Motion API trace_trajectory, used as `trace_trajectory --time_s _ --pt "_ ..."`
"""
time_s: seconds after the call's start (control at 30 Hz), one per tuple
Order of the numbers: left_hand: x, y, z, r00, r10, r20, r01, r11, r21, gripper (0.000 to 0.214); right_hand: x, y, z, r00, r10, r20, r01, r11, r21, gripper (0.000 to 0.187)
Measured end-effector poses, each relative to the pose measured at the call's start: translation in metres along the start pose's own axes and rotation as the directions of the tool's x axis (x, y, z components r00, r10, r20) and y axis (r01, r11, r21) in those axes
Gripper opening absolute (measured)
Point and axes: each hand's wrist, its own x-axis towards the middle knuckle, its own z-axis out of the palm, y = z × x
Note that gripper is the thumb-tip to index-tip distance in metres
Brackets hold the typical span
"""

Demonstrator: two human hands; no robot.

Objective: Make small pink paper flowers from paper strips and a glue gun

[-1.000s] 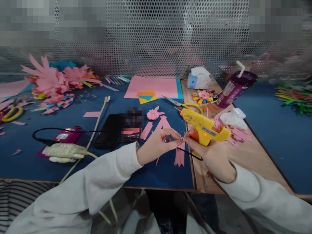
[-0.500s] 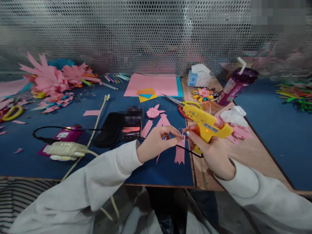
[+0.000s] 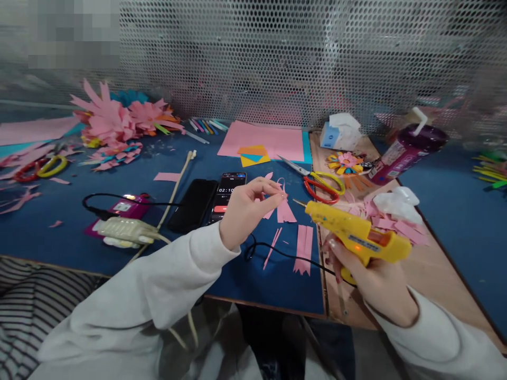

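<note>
My left hand (image 3: 253,208) is raised over the blue tabletop, thumb and fingertips pinched on a thin pink paper strip (image 3: 281,182) that curls up in a small loop. Wrapped round the handle of a yellow hot glue gun (image 3: 340,221) is my right hand (image 3: 374,279). The gun's metal nozzle points left toward the left fingertips, a short gap away, and an orange light glows on its side. Beneath the hands lie notched pink paper strips (image 3: 304,243) and narrow pink slivers (image 3: 272,249). My left hand partly covers other pink pieces behind it.
Scissors (image 3: 317,182) lie behind the gun, near a paper flower (image 3: 345,162) and a tissue box (image 3: 339,134). A purple bottle (image 3: 407,153) stands right. Two phones (image 3: 193,205), a power strip (image 3: 125,230) and pink paper flowers (image 3: 106,116) are left. A black cord (image 3: 293,255) crosses the table.
My right hand has drawn the glue gun right and away from the left fingertips. My left hand has lifted slightly, still pinching the strip. The view has shifted.
</note>
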Motion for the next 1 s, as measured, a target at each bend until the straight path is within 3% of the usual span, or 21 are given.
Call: trace_trajectory --time_s 0.23,0.63,1.0 --pt "0.000 0.001 0.000 1.000 0.024 0.014 -0.024 1.000 0.013 0.014 0.002 -0.007 0.003 0.989 -0.128 -0.073 0.115 0.980 -0.160 0.012" --pt "-0.003 0.002 0.001 0.999 0.020 0.034 -0.020 1.000 0.010 0.014 0.004 -0.013 0.004 0.992 -0.124 -0.036 0.115 0.975 -0.192 0.019" --pt "-0.004 0.003 0.001 0.999 0.002 0.034 -0.003 1.000 0.005 0.014 0.002 -0.005 0.004 0.998 -0.064 -0.025 0.062 0.994 -0.089 0.013"
